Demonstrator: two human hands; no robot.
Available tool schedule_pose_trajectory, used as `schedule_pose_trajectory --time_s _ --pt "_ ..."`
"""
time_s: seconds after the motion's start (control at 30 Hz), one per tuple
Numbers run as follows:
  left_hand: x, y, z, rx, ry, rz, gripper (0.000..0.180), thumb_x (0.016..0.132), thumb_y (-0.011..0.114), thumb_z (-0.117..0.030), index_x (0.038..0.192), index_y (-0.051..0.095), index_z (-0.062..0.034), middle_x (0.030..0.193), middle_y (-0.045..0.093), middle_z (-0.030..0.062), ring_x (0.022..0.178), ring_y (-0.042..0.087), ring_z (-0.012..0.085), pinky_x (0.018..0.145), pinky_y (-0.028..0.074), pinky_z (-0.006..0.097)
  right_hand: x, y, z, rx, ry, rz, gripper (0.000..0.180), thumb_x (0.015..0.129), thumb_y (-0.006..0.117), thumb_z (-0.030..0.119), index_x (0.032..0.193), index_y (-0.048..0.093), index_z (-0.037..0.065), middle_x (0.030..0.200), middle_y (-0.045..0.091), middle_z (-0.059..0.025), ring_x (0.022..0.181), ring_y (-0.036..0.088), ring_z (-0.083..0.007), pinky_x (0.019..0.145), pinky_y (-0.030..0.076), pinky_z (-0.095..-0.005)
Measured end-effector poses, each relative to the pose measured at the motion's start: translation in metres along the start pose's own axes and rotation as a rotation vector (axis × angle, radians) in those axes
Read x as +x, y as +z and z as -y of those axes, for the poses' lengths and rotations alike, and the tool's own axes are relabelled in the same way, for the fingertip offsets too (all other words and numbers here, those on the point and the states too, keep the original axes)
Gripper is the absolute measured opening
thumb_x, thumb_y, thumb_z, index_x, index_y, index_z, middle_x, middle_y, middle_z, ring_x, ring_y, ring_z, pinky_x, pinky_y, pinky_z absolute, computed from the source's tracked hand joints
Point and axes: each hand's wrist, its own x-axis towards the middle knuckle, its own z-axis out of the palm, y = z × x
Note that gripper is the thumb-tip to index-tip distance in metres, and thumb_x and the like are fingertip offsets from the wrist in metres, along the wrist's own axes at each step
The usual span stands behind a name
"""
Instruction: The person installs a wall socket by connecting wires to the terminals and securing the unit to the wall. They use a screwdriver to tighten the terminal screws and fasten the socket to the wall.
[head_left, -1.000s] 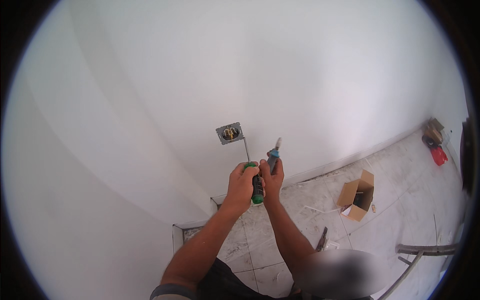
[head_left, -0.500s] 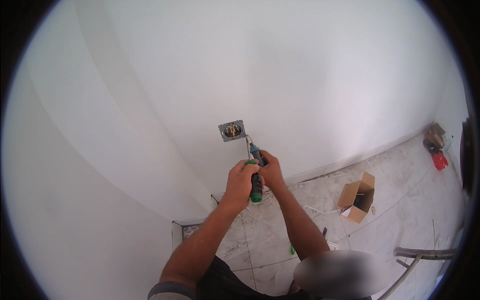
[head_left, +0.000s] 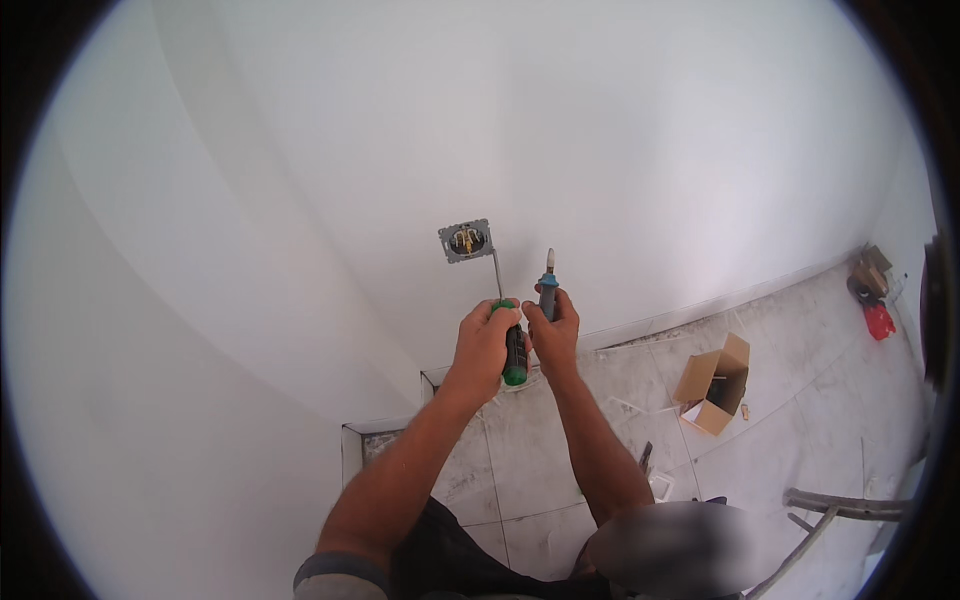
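My left hand (head_left: pixel 483 350) is closed round the green-and-black handle of a screwdriver (head_left: pixel 515 362). Its thin shaft runs up to the lower right corner of a socket insert (head_left: pixel 466 241), a grey metal frame with a dark round middle and brass-coloured parts, set in the white wall. Whether the shaft's tip touches the frame I cannot tell. To the right, my right hand (head_left: pixel 555 335) grips a knife-like tool (head_left: pixel 549 290) with a blue-and-grey handle. The tool's short, pale metal blade points upward, apart from the socket insert.
An open cardboard box (head_left: pixel 716 385) stands on the dusty tiled floor (head_left: pixel 560 540) at the right. Farther right, against the wall, lie a red bag (head_left: pixel 879 321) and brown cartons (head_left: pixel 868 270). A metal-looking frame (head_left: pixel 845 505) stands at the lower right.
My right hand has drawn the blue-handled knife away from the socket's corner, to the right, and its blade now points up. My left hand still holds the screwdriver near the same corner.
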Motion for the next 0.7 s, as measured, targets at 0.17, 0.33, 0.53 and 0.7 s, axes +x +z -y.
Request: schedule_pose_trajectory --time_s 0.17,0.33,0.53,0.7 --pt "0.0 -0.002 0.0 -0.016 0.02 0.037 0.036 0.095 0.052 -0.02 0.125 0.053 0.0014 0.074 0.061 0.0128 0.054 0.057 0.0204 0.048 0.049 0.035 0.0 0.004 -0.005 -0.119 -0.101 0.181 0.044 0.084 0.076 0.022 0.12 0.065 -0.002 0.097 0.07 -0.0146 0.086 0.066 -0.0216 0.079 0.052 -0.0362" --pt "0.003 -0.006 0.006 -0.02 0.043 0.042 0.037 0.096 0.053 -0.021 0.124 0.052 0.0027 0.074 0.061 0.0127 0.054 0.058 0.0202 0.05 0.05 0.034 0.0 0.009 -0.003 -0.174 -0.084 0.244 0.052 0.083 0.079 0.027 0.123 0.064 -0.002 0.104 0.073 -0.0202 0.093 0.071 -0.0276 0.084 0.054 -0.038" --pt "-0.013 -0.021 0.018 0.201 0.024 0.071 0.032 0.097 0.054 -0.017 0.123 0.052 0.0012 0.078 0.063 0.0148 0.058 0.062 0.0212 0.054 0.053 0.037 -0.028 -0.02 -0.039 -0.403 0.009 0.188 0.047 0.08 0.078 0.029 0.113 0.066 -0.002 0.099 0.072 -0.0216 0.091 0.07 -0.0344 0.08 0.054 -0.0421" --pt "-0.02 -0.035 0.023 0.254 -0.057 0.106 0.028 0.098 0.056 -0.014 0.121 0.052 0.0005 0.084 0.065 0.0159 0.07 0.067 0.0234 0.063 0.057 0.039 -0.086 -0.087 -0.112 -0.909 0.125 0.534 0.044 0.076 0.078 0.034 0.101 0.069 -0.001 0.091 0.069 -0.0243 0.093 0.066 -0.0439 0.081 0.054 -0.0479"
